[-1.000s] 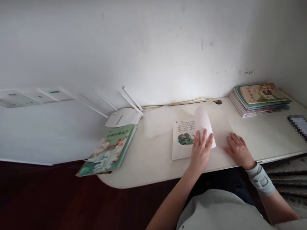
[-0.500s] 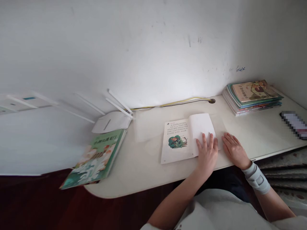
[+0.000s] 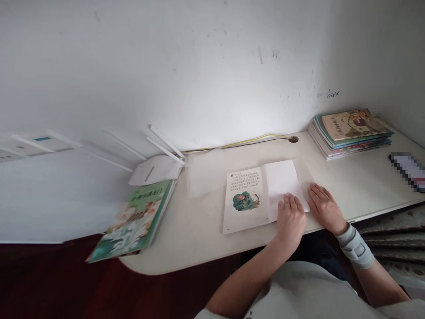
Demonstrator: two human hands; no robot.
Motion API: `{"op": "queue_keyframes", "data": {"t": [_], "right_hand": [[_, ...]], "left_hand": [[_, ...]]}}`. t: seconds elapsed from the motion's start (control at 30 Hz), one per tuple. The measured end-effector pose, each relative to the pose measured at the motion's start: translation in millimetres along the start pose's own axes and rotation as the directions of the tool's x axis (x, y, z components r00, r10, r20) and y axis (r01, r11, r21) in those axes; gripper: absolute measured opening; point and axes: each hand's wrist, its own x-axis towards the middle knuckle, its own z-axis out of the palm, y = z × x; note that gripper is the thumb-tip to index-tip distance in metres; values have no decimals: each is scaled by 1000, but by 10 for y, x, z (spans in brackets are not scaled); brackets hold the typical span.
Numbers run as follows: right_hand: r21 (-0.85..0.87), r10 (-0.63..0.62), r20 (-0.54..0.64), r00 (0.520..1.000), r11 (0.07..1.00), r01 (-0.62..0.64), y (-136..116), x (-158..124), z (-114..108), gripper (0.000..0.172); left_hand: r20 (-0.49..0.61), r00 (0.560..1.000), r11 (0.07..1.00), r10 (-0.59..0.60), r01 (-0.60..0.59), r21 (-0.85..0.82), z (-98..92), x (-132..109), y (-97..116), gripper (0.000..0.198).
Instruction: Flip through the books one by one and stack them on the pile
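Note:
An open book lies on the desk, its left page showing print and a green plant picture, with a blank white sheet on its right side. My left hand rests on the lower part of that white sheet, fingers close together and slightly bent, gripping nothing visible. Beneath the book a clear plastic sheet spreads out to both sides. Its right edge is by the fingertips of my right hand, which lies flat with a grey wrist support behind it.
A stack of books stands at the back right, near a blurred phone. At the left are a white router with antennas and a green picture book overhanging the desk edge. Cables run along the wall into a hole.
My left hand has slid down the white sheet towards me, and its spread fingers have drawn together. The book has shifted slightly towards me. My right hand stays nearly in place.

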Motion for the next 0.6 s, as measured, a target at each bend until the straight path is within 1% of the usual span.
{"op": "queue_keyframes", "data": {"t": [0.1, 0.2, 0.27, 0.33, 0.37, 0.4, 0.43, 0.47, 0.5, 0.53, 0.6], "right_hand": [[5, 7, -8, 1000, 1000, -7, -2, 1, -6, 39], [-11, -4, 17, 1000, 1000, 4, -4, 4, -24, 41], [-35, -24, 41, 999, 999, 26, -12, 8, -44, 47], [-52, -46, 58, 997, 997, 49, -25, 14, -63, 49], [-57, -52, 60, 997, 997, 55, -31, 17, -70, 46], [-59, -55, 60, 997, 997, 58, -37, 20, -75, 43], [-60, -55, 58, 997, 997, 58, -41, 23, -77, 40], [-61, -53, 57, 997, 997, 56, -44, 26, -77, 38], [-64, -49, 56, 997, 997, 52, -46, 28, -75, 37], [-67, -44, 55, 997, 997, 48, -47, 30, -72, 37], [-74, -39, 58, 998, 996, 43, -45, 33, -64, 38]], "left_hand": [[9, 998, 998, 62, -62, 0, -36, 17, -55, 35], [36, 982, 982, 186, -184, -52, -74, 23, -202, 34], [75, 950, 949, 304, -295, -114, -124, 42, -337, 37], [124, 902, 901, 414, -385, -202, -200, 120, -481, 43], [149, 883, 883, 444, -404, -239, -242, 193, -552, 42], [176, 879, 882, 443, -392, -263, -284, 291, -621, 38], [203, 893, 900, 403, -347, -263, -320, 413, -686, 33], [223, 922, 936, 315, -262, -236, -347, 554, -746, 30], [224, 958, 972, 180, -138, -193, -363, 708, -802, 27], [206, 975, 985, 90, -57, -160, -366, 867, -851, 28], [187, 982, 991, -29, 53, -124, -333, 1168, -928, 31]]}}
